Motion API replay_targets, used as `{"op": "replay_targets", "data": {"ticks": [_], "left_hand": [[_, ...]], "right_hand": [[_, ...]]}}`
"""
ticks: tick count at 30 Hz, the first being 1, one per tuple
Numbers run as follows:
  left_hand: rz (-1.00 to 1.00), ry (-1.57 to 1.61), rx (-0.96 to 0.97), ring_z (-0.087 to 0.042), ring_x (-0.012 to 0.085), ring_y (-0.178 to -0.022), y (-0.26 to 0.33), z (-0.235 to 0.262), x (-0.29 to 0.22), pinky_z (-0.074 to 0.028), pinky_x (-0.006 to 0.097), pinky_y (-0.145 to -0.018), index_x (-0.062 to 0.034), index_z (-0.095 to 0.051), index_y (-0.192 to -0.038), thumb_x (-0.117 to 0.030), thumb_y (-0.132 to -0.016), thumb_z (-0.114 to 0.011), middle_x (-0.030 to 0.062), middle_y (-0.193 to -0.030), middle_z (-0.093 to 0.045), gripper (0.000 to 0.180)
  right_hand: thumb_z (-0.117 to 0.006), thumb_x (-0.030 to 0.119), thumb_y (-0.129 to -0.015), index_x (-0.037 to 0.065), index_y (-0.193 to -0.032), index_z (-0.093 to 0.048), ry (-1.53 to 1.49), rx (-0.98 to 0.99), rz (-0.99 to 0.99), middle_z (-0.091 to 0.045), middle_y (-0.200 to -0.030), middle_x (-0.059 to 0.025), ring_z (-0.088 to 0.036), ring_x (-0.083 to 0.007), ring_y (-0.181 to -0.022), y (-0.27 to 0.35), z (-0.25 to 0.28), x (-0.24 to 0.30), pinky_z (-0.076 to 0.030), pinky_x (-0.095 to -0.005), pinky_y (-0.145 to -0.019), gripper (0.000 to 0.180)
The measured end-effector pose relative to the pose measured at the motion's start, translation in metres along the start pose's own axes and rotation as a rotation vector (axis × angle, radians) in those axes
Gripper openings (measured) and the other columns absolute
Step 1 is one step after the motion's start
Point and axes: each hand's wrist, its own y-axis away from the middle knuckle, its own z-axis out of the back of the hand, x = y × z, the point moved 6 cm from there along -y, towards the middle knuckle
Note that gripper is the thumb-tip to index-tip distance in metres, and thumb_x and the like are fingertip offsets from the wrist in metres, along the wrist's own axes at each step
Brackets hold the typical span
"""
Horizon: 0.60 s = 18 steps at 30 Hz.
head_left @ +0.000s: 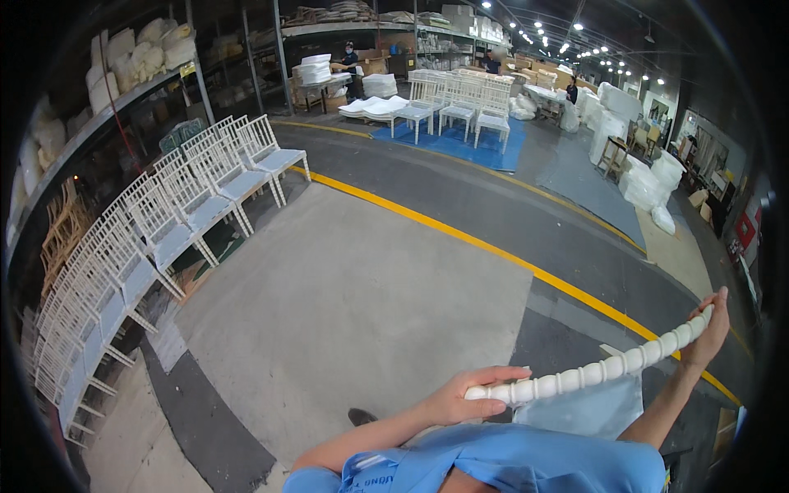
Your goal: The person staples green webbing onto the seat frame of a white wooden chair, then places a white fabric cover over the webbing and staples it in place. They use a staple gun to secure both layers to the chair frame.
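In front of my body I hold a white chair by a long white turned rail (pixel 604 370) with bead-like rings. My left hand (pixel 468 396) closes round the rail's near-left end, thumb and fingers on either side. At the far-right end my right hand (pixel 713 329) grips it. Below the rail shows a pale blue-grey seat (pixel 585 408), partly hidden by the rail and my blue shirt. The rest of the chair is hidden.
Rows of white chairs (pixel 189 205) with pale seats line the left. More white chairs (pixel 475 103) stand on a blue sheet (pixel 515 152) ahead. A yellow line (pixel 444 220) crosses the floor. Wrapped bundles (pixel 649 185) stand at right; people work at the back beside shelves.
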Motion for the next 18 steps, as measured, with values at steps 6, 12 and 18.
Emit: {"op": "replay_targets", "data": {"ticks": [6, 12, 18], "left_hand": [[0.004, -0.016, 0.165, -0.055, 0.0205, -0.127, 0.021, 0.19, -0.066, -0.042, 0.035, -0.109, -0.0073, -0.047, -0.156, -0.018, -0.093, -0.068, 0.0121, -0.141, -0.059, 0.067], [-0.008, -0.064, 0.252, -0.05, 0.0244, -0.136, 0.046, 0.363, -0.127, -0.036, 0.037, -0.117, -0.0043, -0.046, -0.155, -0.014, -0.091, -0.066, 0.0153, -0.149, -0.055, 0.067], [0.087, 0.045, 0.161, -0.049, 0.0234, -0.138, 0.063, 0.577, -0.168, -0.036, 0.037, -0.117, -0.0057, -0.047, -0.155, -0.016, -0.092, -0.065, 0.0145, -0.148, -0.055, 0.066]], "right_hand": [[-0.054, 0.034, -0.11, 0.01, -0.092, -0.059, -0.004, -0.076, -0.031, -0.048, -0.074, 0.0028, -0.046, -0.0028, -0.061, 0.055, -0.161, -0.013, -0.036, -0.02, -0.053, 0.031], [-0.057, 0.037, -0.109, 0.01, -0.088, -0.058, -0.014, -0.154, -0.061, -0.048, -0.072, 0.0024, -0.046, -0.0052, -0.058, 0.084, -0.348, -0.073, -0.036, -0.0213, -0.052, 0.034], [-0.06, 0.036, -0.107, 0.01, -0.087, -0.059, -0.018, -0.062, -0.159, -0.051, -0.073, 0.0026, -0.048, -0.0051, -0.06, 0.106, -0.555, -0.185, -0.038, -0.0221, -0.053, 0.033]]}}
